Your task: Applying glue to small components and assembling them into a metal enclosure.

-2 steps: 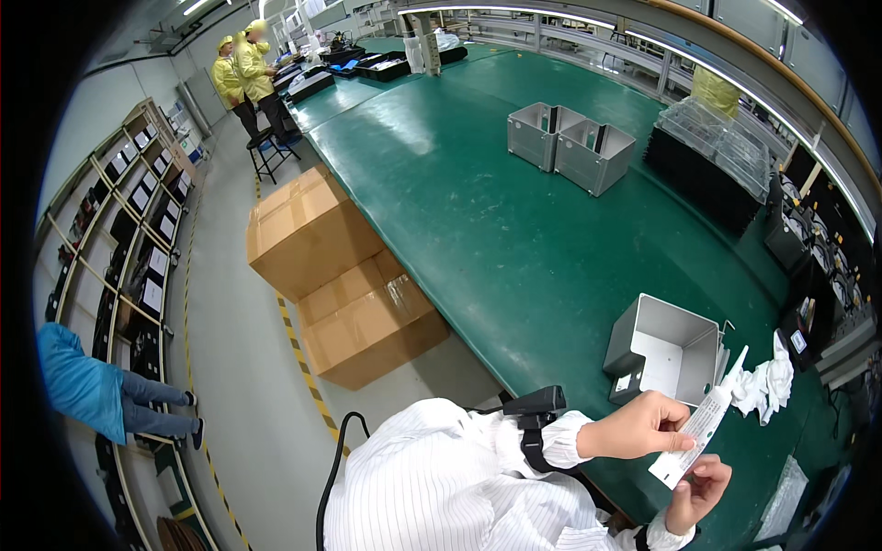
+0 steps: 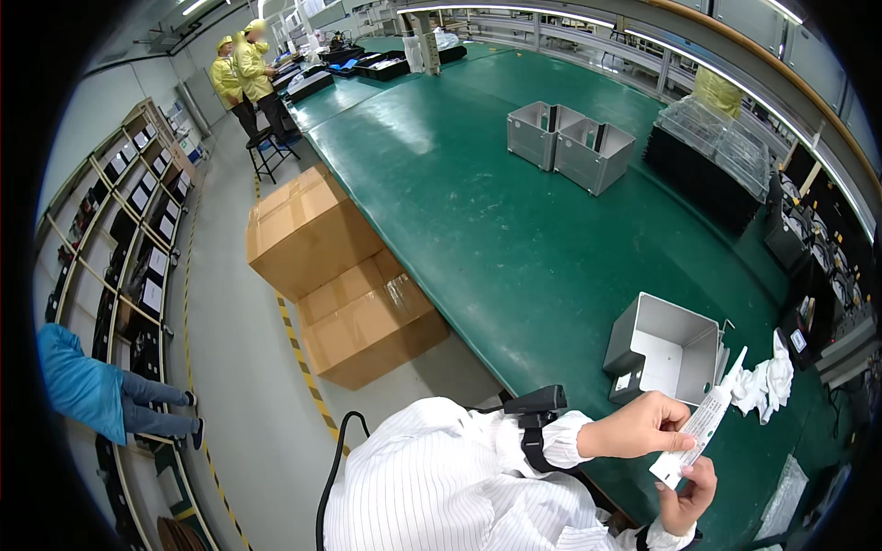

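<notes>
A white squeeze tube [image 2: 706, 418] with a long tapered nozzle slants above the bench's near right edge, its nozzle pointing up and away. My left hand [image 2: 640, 428] is closed on the tube's body, thumb lying across the printed face. At the flat tail end, my right hand [image 2: 689, 497] has its thumb and curled fingers closed about the lower corner. Just beyond the tube stands a grey metal box [image 2: 634, 335], open at the top with a notch cut in its near wall. Crumpled white cloth or paper [image 2: 770, 381] lies right of the nozzle.
Two joined grey boxes [image 2: 593, 156] stand farther along the green bench [image 2: 478, 184]. Clear trays top a black stack [image 2: 703, 174] at the far right. Cardboard boxes [image 2: 367, 317] sit left of the bench. A person in blue [image 2: 83, 386] is by the shelves [image 2: 119, 197].
My right hand has shifted left and slightly down, closing onto the tube's tail end. My left hand and the tube stay nearly where they were.
</notes>
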### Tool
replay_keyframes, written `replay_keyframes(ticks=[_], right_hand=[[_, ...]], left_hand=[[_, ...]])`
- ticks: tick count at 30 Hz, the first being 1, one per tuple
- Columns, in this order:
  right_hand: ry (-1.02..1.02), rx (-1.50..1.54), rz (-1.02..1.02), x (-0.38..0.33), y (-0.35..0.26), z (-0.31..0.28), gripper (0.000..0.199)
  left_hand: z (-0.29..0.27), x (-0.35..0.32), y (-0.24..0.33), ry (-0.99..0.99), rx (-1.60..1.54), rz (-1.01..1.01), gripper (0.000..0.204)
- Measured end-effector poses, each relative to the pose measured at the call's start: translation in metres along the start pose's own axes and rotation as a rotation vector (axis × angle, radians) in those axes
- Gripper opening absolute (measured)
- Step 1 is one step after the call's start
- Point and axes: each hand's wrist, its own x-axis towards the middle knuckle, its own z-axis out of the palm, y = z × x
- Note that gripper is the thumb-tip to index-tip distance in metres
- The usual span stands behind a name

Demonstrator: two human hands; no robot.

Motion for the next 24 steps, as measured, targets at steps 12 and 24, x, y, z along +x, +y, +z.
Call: replay_keyframes(ticks=[12, 24], right_hand=[[0.111, -0.362, -0.258, 0.002, 0.012, -0.002, 0.02], [0.235, 0.199, 0.057, 0.023, -0.007, 0.032, 0.028]], left_hand=[[0.019, -0.005, -0.002, -0.056, -0.05, -0.024, 0.035], [-0.002, -0.005, 0.009, 0.01, 0.244, 0.243, 0.019]])
